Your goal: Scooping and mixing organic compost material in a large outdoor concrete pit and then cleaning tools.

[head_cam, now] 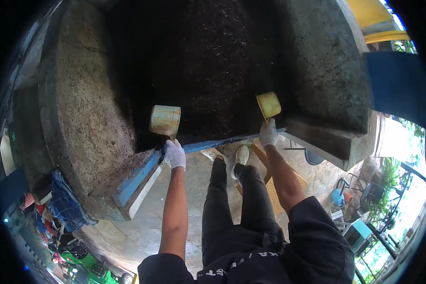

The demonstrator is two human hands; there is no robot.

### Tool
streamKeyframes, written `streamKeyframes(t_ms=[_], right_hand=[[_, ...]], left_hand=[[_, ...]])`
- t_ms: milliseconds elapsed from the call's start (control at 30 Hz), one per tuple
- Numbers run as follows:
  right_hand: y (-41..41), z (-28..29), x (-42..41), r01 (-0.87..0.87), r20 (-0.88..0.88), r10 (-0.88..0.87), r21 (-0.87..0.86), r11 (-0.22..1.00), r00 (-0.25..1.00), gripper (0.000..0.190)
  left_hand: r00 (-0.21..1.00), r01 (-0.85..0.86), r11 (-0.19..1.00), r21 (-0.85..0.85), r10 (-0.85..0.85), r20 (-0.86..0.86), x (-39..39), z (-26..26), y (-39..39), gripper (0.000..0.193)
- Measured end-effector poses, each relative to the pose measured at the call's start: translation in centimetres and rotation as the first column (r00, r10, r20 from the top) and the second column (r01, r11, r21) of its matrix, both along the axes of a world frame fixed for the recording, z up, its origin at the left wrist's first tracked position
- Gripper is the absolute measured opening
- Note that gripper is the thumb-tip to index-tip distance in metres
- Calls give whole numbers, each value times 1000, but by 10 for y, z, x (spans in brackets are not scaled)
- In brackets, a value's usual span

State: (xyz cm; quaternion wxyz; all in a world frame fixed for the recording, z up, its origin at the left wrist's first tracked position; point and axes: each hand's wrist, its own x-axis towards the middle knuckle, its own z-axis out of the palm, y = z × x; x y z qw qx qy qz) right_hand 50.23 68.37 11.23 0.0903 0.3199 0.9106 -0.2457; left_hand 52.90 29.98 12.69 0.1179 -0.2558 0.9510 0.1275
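My left hand [175, 154], in a thin whitish glove, grips the handle of a pale, stained plastic dipper [165, 120]. My right hand [268, 134], gloved the same way, holds the handle of a yellowish plastic dipper [269, 104], which is tilted. Both dippers are over the dark inside of a concrete trough [220, 71], beyond its blue front edge. Dark material with small pale flecks shows within. What the dippers contain is hidden.
Thick concrete walls [88, 88] stand at both sides. A blue-painted board [136, 179] angles out at the left front. Below are a yellow woven-pattern plastic chair [284, 191], my feet, and a blue checked cloth [65, 204] hanging at the left wall.
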Motion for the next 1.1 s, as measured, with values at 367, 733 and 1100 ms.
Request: streamKeyframes(t_ms=[367,733,1100], right_hand=[[-29,-25,2,-234,-67,266,306,923,962,20],[-11,-38,-26,33,106,-51,173,984,993,27],[4,-49,-32,0,153,-30,191,982,988,21]], left_hand=[[992,23,1000,-2,-23,-128,1,-5,-36,35],[953,-91,932,-350,183,240,-129,-57,-133,20],[859,-63,991,-122,116,499,-60,-21,-7,32]])
